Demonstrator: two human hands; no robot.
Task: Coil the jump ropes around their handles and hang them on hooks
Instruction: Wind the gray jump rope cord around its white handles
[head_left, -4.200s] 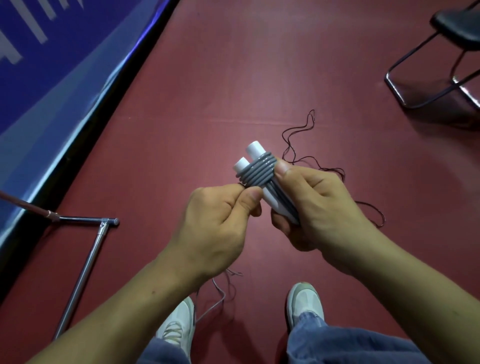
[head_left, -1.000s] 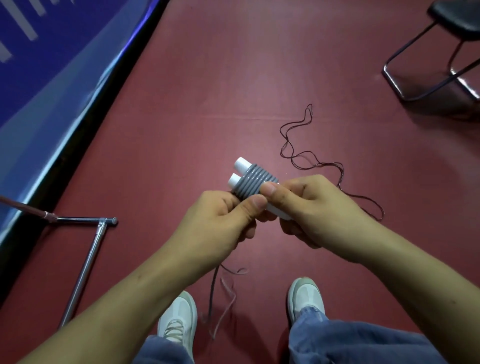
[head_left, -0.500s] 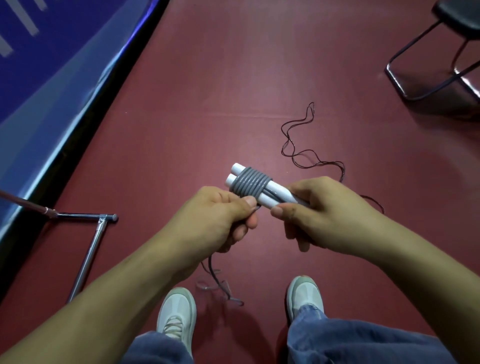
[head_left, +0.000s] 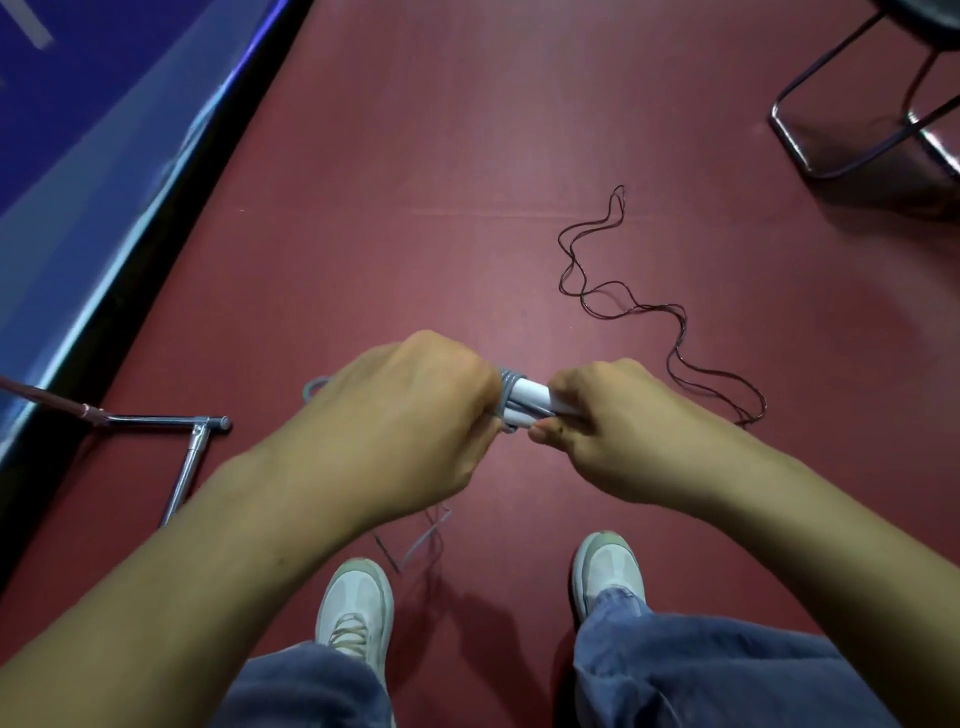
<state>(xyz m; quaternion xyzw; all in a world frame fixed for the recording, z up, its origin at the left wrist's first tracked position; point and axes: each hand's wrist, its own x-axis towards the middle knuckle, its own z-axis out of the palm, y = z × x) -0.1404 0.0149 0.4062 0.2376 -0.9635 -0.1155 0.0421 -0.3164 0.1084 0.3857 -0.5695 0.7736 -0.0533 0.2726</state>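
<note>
Lister: Left hand (head_left: 410, 415), moved. Half a second ago it pinched the rope below the bundle; now it covers the bundle's coiled left end.

Checker: Fingers?

Lister: Clenched over the coils of the grey jump rope (head_left: 506, 382). Right hand (head_left: 618, 426): fingers wrapped round the right end of the white handles (head_left: 531, 396), thumb underneath.

Checker: Location of bundle?

Lister: Held between both hands above the red floor (head_left: 415, 182), lying roughly level, left to right. One grey loop shows just left of the left hand. A loose length shows below the left wrist.

Checker: Other items?

Lister: Dark rope (head_left: 623, 291), uncoiled on the floor, far right of the hands. Metal stand (head_left: 192, 452), near left. Chair frame (head_left: 852, 104), far right corner. Pale shoes (head_left: 358, 608) and blue jeans (head_left: 727, 670), near edge.
</note>
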